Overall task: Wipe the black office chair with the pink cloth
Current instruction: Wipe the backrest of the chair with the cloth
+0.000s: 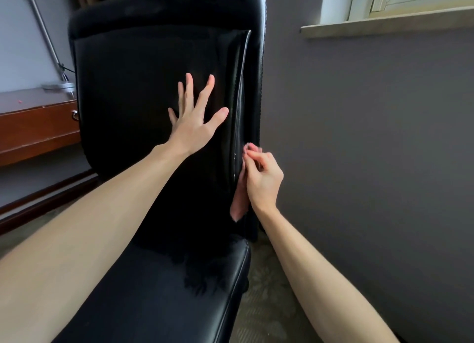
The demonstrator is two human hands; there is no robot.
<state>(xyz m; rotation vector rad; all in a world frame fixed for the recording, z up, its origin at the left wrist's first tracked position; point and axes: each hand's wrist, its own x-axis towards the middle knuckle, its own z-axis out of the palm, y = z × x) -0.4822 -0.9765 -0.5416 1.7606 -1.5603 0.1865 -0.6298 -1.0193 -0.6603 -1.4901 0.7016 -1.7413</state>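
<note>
The black office chair [143,91] fills the middle of the view, its tall backrest upright and its glossy seat in front of me. My left hand [195,119] lies flat on the backrest with fingers spread and straight. At the backrest's right side seam, my right hand [261,175] pinches the pink cloth [239,199]. The cloth is pressed against the seam and hangs down below the hand; most of it is hidden behind my fingers.
A wooden desk [36,127] with a drawer handle stands at the left, with a lamp base [59,86] on it. A grey wall [372,150] runs close along the chair's right side under a window sill [384,24]. Carpet [264,304] shows beside the seat.
</note>
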